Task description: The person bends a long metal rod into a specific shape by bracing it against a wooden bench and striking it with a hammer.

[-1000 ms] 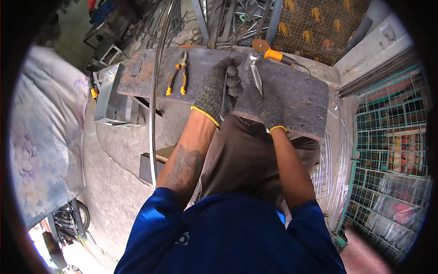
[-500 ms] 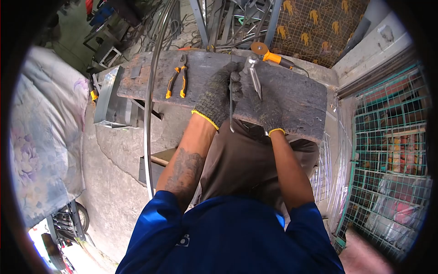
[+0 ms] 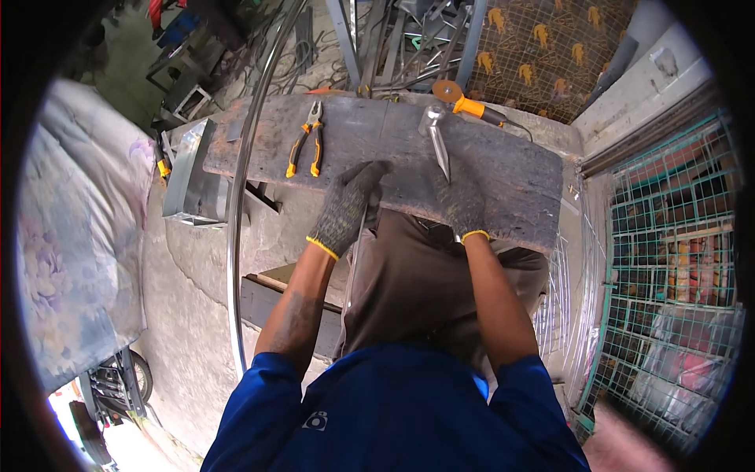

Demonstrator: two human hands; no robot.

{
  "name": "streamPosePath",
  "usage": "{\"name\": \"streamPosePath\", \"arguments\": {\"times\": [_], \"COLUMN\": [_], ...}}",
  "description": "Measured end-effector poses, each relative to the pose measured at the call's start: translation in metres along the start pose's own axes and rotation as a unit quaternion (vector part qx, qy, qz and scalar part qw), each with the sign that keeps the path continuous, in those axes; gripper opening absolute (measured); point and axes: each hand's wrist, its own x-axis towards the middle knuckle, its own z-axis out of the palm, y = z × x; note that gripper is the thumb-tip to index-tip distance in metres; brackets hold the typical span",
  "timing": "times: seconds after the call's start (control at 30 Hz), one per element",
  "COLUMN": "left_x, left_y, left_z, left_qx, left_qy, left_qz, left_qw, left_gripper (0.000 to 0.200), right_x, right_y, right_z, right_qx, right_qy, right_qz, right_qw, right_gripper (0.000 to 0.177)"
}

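Note:
My left hand (image 3: 344, 208), in a grey knit glove with a yellow cuff, is closed on a thin metal rod (image 3: 354, 263). The rod hangs down from the near edge of the worn slab (image 3: 511, 177) lying across my lap. My right hand (image 3: 460, 200), gloved the same way, grips the handle of a steel hammer (image 3: 436, 138). The hammer's head rests on the slab near its far edge. Yellow-handled pliers (image 3: 307, 143) lie on the slab to the left of my hands.
An orange angle grinder (image 3: 470, 105) lies at the slab's far edge. A long curved metal band (image 3: 234, 212) runs down the left side, beside a galvanised sheet-metal box (image 3: 189, 175). Scrap bars are piled behind, and green wire cages (image 3: 668, 236) stand on the right.
My left hand has drawn back from the top of the slab to its near edge, bringing the rod down with it. The right hand and hammer have barely moved.

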Motion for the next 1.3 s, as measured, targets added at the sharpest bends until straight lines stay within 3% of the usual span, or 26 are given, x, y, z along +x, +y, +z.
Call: {"name": "streamPosePath", "arguments": {"times": [0.23,0.37,0.43,0.5,0.77,0.8,0.87,1.0,1.07,1.13,1.2,1.27,1.3], "left_x": [-0.055,-0.100,-0.132,-0.165,-0.297,-0.304,-0.306,-0.275,-0.240,-0.194,-0.149,-0.108,-0.091], "left_y": [-0.029,-0.073,-0.071,-0.087,-0.194,-0.186,-0.163,-0.148,-0.150,-0.123,-0.104,-0.093,-0.084], "left_z": [-0.049,-0.095,-0.096,-0.106,-0.150,-0.142,-0.128,-0.115,-0.111,-0.095,-0.073,-0.067,-0.065], "left_qx": [0.148,0.303,0.249,0.283,0.291,0.253,0.395,0.373,0.422,0.365,0.383,0.567,0.567], "left_qy": [0.012,-0.045,-0.033,-0.037,-0.036,-0.022,-0.044,-0.058,-0.028,-0.069,-0.056,-0.122,-0.123], "left_qz": [-0.031,0.066,-0.021,-0.069,-0.116,-0.169,-0.191,-0.198,-0.067,-0.063,-0.034,0.146,0.149], "left_qw": [0.988,0.950,0.968,0.956,0.949,0.952,0.897,0.905,0.904,0.926,0.921,0.801,0.801], "left_gripper": [0.033,0.032,0.038,0.036,0.019,0.021,0.025,0.032,0.042,0.052,0.062,0.076,0.076], "right_x": [0.002,0.001,0.000,0.000,-0.001,-0.001,-0.001,0.000,0.000,0.001,0.002,0.001,0.002], "right_y": [0.010,0.006,0.008,0.008,0.003,0.004,0.004,0.008,0.010,0.007,0.001,-0.002,-0.003], "right_z": [0.006,0.002,0.004,0.004,-0.002,-0.002,-0.003,0.002,0.002,0.000,-0.007,-0.010,-0.010], "right_qx": [0.000,0.014,0.014,0.017,-0.017,-0.020,-0.021,-0.016,-0.007,0.000,-0.001,-0.001,-0.002], "right_qy": [-0.031,-0.035,-0.016,-0.014,-0.040,-0.045,-0.051,-0.047,-0.046,-0.047,-0.057,-0.068,-0.070], "right_qz": [0.019,0.024,0.013,0.013,0.033,0.030,0.029,0.022,0.017,0.025,0.033,0.044,0.042], "right_qw": [0.999,0.999,1.000,1.000,0.999,0.998,0.998,0.999,0.999,0.999,0.998,0.997,0.997], "right_gripper": [0.053,0.053,0.051,0.051,0.054,0.055,0.055,0.055,0.055,0.054,0.054,0.053,0.053]}}
